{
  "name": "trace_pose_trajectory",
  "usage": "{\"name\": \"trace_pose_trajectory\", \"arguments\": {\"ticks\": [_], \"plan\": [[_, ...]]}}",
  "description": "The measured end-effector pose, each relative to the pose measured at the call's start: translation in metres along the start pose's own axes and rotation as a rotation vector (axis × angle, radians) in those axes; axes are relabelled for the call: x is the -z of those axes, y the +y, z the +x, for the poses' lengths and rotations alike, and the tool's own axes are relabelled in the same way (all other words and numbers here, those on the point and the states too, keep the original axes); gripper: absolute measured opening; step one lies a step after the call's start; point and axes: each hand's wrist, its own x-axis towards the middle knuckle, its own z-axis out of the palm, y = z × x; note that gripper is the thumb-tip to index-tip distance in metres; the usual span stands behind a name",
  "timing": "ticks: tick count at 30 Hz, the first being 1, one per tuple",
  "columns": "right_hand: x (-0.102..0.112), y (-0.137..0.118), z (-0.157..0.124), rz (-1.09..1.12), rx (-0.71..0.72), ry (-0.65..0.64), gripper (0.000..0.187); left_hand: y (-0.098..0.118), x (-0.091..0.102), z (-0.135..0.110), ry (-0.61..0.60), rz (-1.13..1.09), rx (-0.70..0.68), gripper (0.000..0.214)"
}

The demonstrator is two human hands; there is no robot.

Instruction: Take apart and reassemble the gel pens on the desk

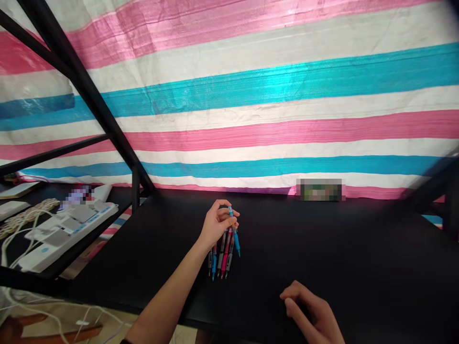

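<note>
My left hand (219, 220) is closed on a blue pen (235, 239), pinched near its upper end between thumb and fingers. The pen slants with its tip towards me, along the right side of a row of pens. That row lies on the black table (161, 267), partly under my left hand: a blue pen (214, 265), a pink pen (224, 260) and several grey pens (230, 258), side by side with tips pointing my way. Their upper ends are partly hidden by my fingers. Near the table's front edge my right hand (315, 310) hovers with loosely bent fingers and holds nothing.
A black metal frame (89, 100) rises at the left. Beyond it, a lower shelf carries a white power strip (68, 239) with plugs and cables. A striped sheet (268, 95) hangs behind the table, and a blurred-out item (321, 189) stands at the back edge.
</note>
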Motion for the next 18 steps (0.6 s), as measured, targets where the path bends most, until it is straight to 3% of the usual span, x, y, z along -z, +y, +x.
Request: {"name": "trace_pose_trajectory", "arguments": {"ticks": [18], "plan": [[-0.0010,0.0035,-0.0027,0.008,0.000,0.009,0.037,-0.0103,-0.0005,-0.0006,-0.050,0.188,-0.016,0.050]]}}
